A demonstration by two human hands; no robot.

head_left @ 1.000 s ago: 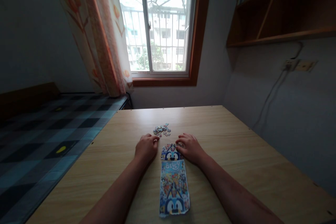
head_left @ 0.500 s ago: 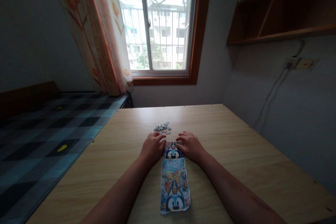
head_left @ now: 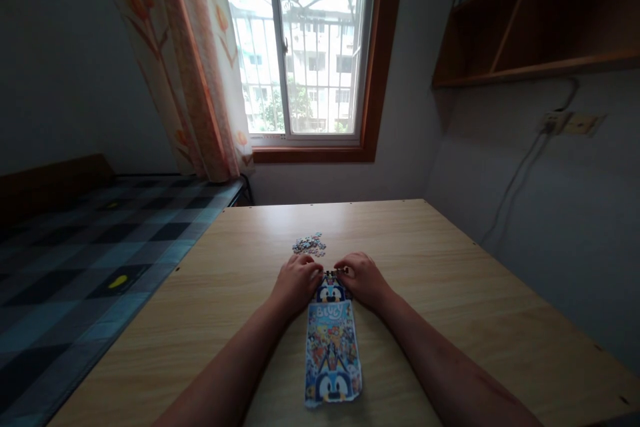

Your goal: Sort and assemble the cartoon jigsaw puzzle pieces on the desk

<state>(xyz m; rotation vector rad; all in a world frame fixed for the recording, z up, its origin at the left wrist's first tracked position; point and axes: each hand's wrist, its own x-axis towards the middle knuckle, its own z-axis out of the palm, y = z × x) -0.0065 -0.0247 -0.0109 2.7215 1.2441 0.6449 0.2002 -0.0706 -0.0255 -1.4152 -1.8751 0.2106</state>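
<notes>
A partly assembled jigsaw puzzle (head_left: 331, 291) lies on the table, showing a blue cartoon dog's face. At its upper left, my left hand (head_left: 300, 280) has its fingers closed on the puzzle's edge. My right hand (head_left: 366, 278) pinches the upper right edge, fingers curled in. Both hands cover the puzzle's sides, so the exact pieces under the fingertips are hidden. Just below the puzzle lies a printed picture sheet (head_left: 333, 350) reading "BLUEY", its bottom edge torn. Beyond my hands sits a small heap of loose puzzle pieces (head_left: 309, 245).
The wooden table (head_left: 240, 360) reaches toward a window (head_left: 320, 107) with a curtain (head_left: 200, 80) beside it. On the left is a bed (head_left: 120, 233) with a checked cover. A wooden shelf (head_left: 545, 60) and a socket with a cable (head_left: 520, 163) are on the right wall.
Both hands' fingers have drawn in and closed on the puzzle's upper edge; before, they were more spread. The puzzle's top edge looks slightly raised or shifted. The sheet and loose pieces stay put.
</notes>
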